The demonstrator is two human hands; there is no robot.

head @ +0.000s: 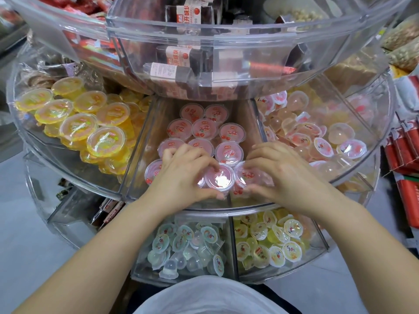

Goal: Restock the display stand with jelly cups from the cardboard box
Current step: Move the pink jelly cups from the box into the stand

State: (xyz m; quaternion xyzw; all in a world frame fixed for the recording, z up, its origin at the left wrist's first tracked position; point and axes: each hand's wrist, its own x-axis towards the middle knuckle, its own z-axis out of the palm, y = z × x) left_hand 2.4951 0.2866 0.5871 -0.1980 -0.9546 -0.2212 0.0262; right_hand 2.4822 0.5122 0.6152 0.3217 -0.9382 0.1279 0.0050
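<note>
Forearms: bare, no sleeves seen | left hand [186, 175] and right hand [278, 175]: bare, no gloves, rings or watch seen | garment [208, 298]: pale grey-white fabric, seen at bottom edge

Both hands reach into the stand's [68, 184] middle compartment of pink cups [205, 129]. The left hand [188, 175] curls round the near centre cup [218, 177]; the right hand [278, 171] seems to grip the cup beside it [243, 175]. Yellow cups [77, 114] fill the left compartment.

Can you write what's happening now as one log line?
stage: arranging | left hand: on pink jelly cups | right hand: same | bin: middle compartment
</note>
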